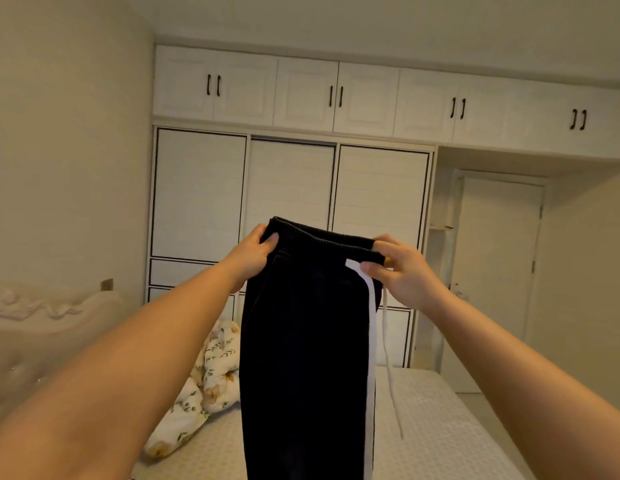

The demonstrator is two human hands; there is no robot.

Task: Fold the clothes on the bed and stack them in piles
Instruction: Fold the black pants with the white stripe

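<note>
A pair of black track pants [305, 358] with a white side stripe hangs upright in front of me, held up by its elastic waistband above the bed [436, 427]. My left hand [251, 256] pinches the waistband's left end. My right hand [402, 271] grips the right end near the stripe. A white drawstring [391, 372] dangles from the right side. The lower legs of the pants run out of the frame's bottom edge.
A crumpled floral quilt [204, 386] lies on the bed's left side near a padded headboard [41, 327]. A white wardrobe [287, 188] with overhead cabinets fills the far wall. A closed door [495, 271] stands at the right.
</note>
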